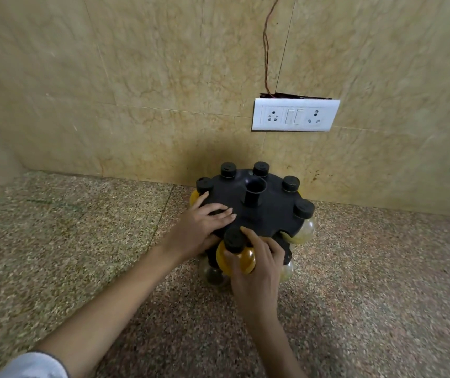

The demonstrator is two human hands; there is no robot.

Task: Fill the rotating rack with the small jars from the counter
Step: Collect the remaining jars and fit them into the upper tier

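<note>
Yellow jar (246,258) sits clamped in right hand (257,274) grip; left hand (202,225) rests flat on rack (270,214).

A white switch panel (295,115) on the beige tiled wall (136,77), beyond and right of the right hand (256,271); a thin wire (266,45) rises above it.

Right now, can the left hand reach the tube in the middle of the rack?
Probably yes. The left hand lies flat on top of the rack, and the tube stands just past its fingertips with nothing in between.
</note>
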